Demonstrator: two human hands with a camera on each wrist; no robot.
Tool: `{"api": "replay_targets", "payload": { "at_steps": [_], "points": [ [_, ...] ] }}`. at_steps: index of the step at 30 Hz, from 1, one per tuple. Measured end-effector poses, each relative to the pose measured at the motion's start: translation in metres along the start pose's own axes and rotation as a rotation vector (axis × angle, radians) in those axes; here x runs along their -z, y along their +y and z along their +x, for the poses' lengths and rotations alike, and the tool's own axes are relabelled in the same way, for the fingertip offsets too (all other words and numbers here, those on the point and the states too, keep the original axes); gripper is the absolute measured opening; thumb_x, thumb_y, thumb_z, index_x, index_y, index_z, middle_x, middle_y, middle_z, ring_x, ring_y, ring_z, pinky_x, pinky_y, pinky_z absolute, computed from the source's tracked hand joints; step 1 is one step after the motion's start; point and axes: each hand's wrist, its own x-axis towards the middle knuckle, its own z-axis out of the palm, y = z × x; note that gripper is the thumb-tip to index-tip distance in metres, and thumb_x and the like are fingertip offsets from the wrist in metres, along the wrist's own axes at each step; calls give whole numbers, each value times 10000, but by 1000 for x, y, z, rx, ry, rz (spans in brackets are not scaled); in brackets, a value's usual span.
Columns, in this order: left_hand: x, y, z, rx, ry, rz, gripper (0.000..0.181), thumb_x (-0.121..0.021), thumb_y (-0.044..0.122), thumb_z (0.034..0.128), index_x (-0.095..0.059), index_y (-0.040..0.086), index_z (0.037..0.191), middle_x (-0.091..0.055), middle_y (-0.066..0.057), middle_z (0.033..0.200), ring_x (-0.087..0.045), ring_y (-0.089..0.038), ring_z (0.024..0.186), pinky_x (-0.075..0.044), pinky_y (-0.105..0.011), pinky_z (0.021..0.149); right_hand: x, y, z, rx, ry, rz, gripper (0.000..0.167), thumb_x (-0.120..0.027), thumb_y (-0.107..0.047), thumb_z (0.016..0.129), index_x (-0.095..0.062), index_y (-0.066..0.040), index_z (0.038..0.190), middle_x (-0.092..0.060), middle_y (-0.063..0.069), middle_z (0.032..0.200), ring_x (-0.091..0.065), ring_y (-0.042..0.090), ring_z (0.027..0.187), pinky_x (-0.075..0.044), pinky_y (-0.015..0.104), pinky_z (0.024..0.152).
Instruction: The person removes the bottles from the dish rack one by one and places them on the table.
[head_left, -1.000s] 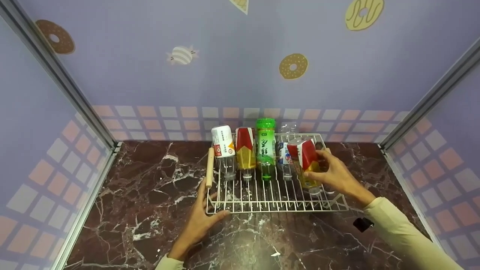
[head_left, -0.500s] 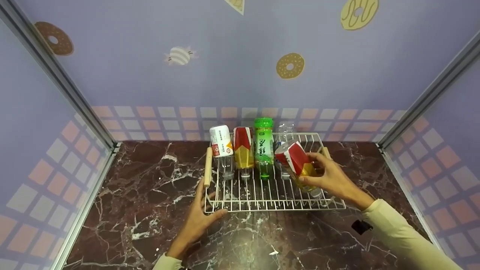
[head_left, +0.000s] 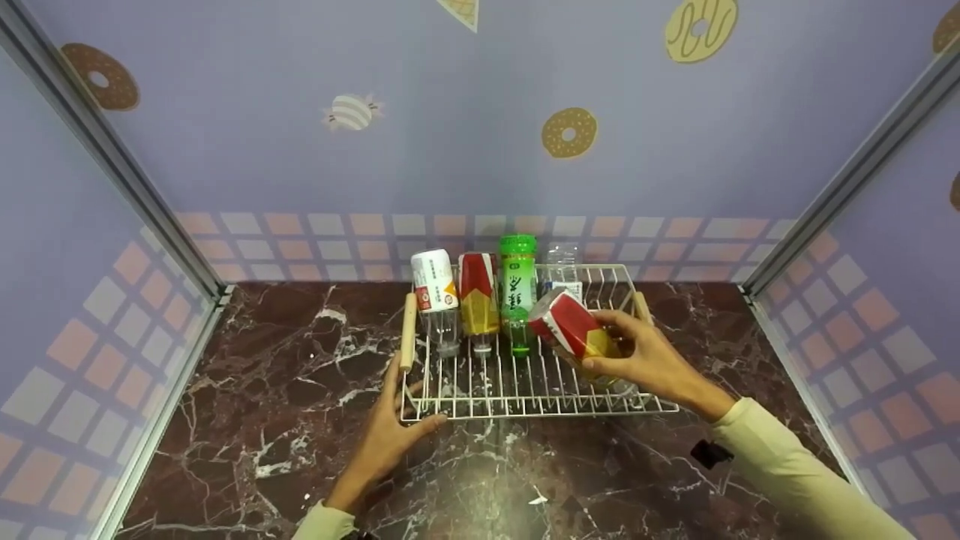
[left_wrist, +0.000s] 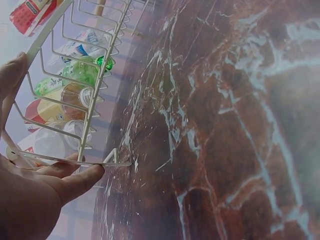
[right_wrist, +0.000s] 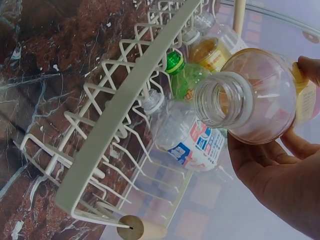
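"Any change in the large stuff?"

"None I can make out. The marbled tabletop (head_left: 300,465) carries the white wire rack (right_wrist: 125,100) as it did a second ago, and I see the left grip (head_left: 386,435) keeping its place at the near left corner: spread, thumb at the front, fingers along the end, below the wooden handle (head_left: 409,330)."

"And the right?"

"There I do see a difference. The right grip (head_left: 660,367) has tipped the red-and-gold bottle (head_left: 574,334) further over. Its base has swung left and now covers part of the clear bottle (head_left: 564,262) in my head view."

"Where is it against that grip?"

"Inside it, pinched by the sides, thumb on the near face, fingers on the far one, over the right half of the rack. Left of it I get the green bottle (head_left: 517,281), a second red-labelled bottle (head_left: 478,292) and the white-labelled bottle (head_left: 435,289), necks toward the near side."

"Smallest detail?"

"The held bottle's open mouth (right_wrist: 220,100), facing my right wrist camera."
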Motion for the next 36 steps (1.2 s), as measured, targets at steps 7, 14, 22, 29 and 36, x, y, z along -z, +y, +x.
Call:
{"api": "replay_targets", "payload": {
  "at_steps": [7,14,22,29,36],
  "points": [
    [6,3,2,-5,-6,20,1279,-934,274,886,-26,311,1786,-62,-215,1812,-474,-477,1519,-475,-627,1181,-7,-4,4,60,-4,-55,733,-915,-164,903,-575,82,1505,-694,267,1399,-763,305,1091,-630,314,968],
    [7,1,0,-11,-11,25,1282,-937,256,887,-25,278,1787,-37,-222,1817,-470,-488,1520,-468,-646,1188,-14,-7,0,70,-70,-25,706,-899,-177,917,-577,89,1486,-700,247,1331,-695,264,1021,-636,286,877],
    [8,0,-4,-27,-5,32,1268,-934,200,898,-27,159,1783,-90,-308,1794,-462,-512,1520,-472,-652,1188,-17,-11,-3,82,-102,12,679,-885,-159,929,-578,82,1485,-662,270,1412,-695,289,1084,-643,300,919],
    [10,1,-4,-78,8,7,1195,-927,121,896,-111,77,1769,-213,-353,1747,-449,-570,1505,-460,-691,1183,-17,-14,-7,77,-114,1,698,-889,-185,929,-575,76,1496,-666,270,1393,-694,285,1059,-654,307,878],
    [10,2,-3,-105,-1,-2,1158,-915,90,904,-133,33,1757,-208,-371,1743,-451,-583,1498,-499,-649,1165,-19,-14,-10,88,-127,-30,705,-901,-218,921,-595,26,1507,-674,247,1389,-696,263,1047,-661,320,863]
  ]
}}
